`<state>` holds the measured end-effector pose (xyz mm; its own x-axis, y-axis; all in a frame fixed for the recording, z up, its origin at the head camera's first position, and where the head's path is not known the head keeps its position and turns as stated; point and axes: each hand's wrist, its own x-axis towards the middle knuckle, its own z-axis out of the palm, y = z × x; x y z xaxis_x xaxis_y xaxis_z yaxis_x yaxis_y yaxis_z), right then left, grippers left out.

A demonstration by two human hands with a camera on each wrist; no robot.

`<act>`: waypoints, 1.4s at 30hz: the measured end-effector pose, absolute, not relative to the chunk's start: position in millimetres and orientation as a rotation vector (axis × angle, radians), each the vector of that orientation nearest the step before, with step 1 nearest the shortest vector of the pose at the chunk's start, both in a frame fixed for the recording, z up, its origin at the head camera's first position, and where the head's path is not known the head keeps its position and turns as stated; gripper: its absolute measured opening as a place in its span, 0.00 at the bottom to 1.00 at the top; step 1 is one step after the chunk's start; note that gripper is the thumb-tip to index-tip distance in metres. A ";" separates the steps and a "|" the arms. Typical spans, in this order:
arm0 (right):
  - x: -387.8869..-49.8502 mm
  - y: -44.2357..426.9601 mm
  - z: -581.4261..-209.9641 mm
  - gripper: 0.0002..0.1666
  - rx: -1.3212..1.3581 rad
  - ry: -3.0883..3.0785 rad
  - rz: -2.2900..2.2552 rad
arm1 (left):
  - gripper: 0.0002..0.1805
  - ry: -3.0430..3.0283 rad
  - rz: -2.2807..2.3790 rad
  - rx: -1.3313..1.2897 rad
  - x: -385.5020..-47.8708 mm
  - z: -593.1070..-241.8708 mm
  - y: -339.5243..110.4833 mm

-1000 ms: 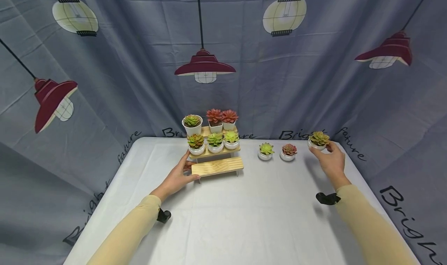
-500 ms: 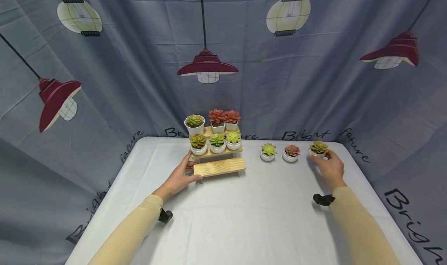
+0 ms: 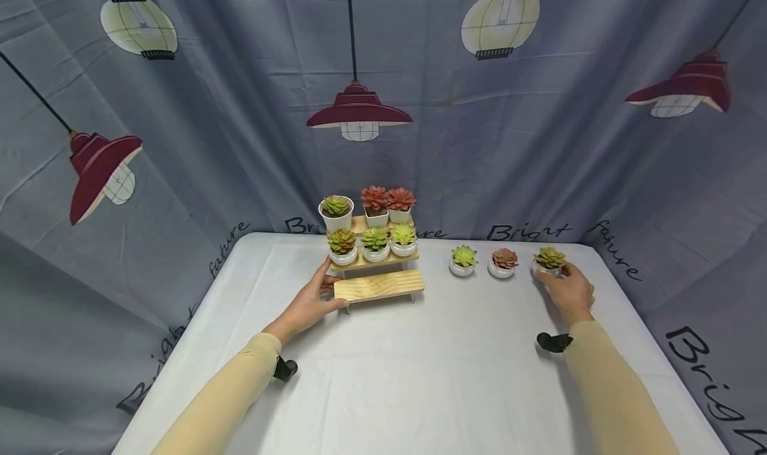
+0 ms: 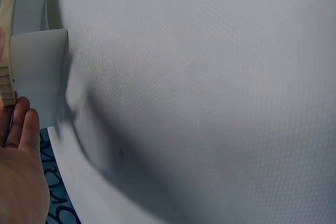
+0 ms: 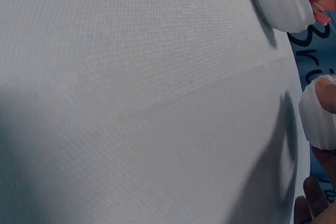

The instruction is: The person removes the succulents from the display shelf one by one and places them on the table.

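My left hand (image 3: 305, 305) grips the left end of a tiered wooden plant stand (image 3: 379, 286), thumb at the front of the lowest board; in the left wrist view, fingers (image 4: 30, 124) lie by the board's end. At the table's right, my right hand (image 3: 572, 294) holds a small white pot (image 5: 317, 124) with a yellow-green succulent (image 3: 549, 257). The pot is low over the tabletop; whether it touches is unclear. Left of it stand a potted reddish succulent (image 3: 503, 262) and a potted light-green succulent (image 3: 463, 260).
Three potted succulents (image 3: 375, 242) line the stand's middle board. Its top board carries a green succulent (image 3: 337, 208) in a taller pot and two red ones (image 3: 400, 205). The lowest board is bare. A white cloth covers the table (image 3: 419, 375); a grey-blue curtain (image 3: 252, 142) hangs behind.
My right hand has lowered the potted yellow-green succulent towards the table and slightly left, nearer the reddish one. The left hand keeps its place on the stand. The head view has shifted slightly.
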<state>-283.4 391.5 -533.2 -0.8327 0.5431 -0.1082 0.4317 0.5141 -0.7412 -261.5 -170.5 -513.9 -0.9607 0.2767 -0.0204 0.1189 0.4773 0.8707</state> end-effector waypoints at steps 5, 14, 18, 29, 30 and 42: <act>-283.9 392.6 -534.4 0.53 -0.861 -2.615 1.210 | 0.64 2.559 1.493 0.353 -262.2 -514.5 -170.7; -282.6 391.9 -536.1 0.53 -0.905 -2.600 1.223 | 0.63 2.551 1.506 0.363 -263.4 -514.5 -170.5; -282.5 390.9 -535.9 0.52 -0.896 -2.591 1.233 | 0.63 2.547 1.510 0.366 -263.8 -514.9 -170.3; -283.3 391.0 -537.8 0.52 -0.904 -2.627 1.215 | 0.63 2.560 1.491 0.365 -265.1 -517.9 -169.9; -283.5 390.9 -537.8 0.52 -0.900 -2.629 1.213 | 0.63 2.560 1.492 0.364 -265.4 -518.5 -170.1; -282.9 390.5 -536.5 0.53 -0.911 -2.646 1.237 | 0.63 2.550 1.496 0.354 -264.0 -516.5 -171.5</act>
<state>-282.9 390.5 -536.5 -0.8197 0.5471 -0.1694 0.4808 0.4966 -0.7227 -264.0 -171.5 -516.5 -0.9585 0.2845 -0.0214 0.1202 0.4706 0.8741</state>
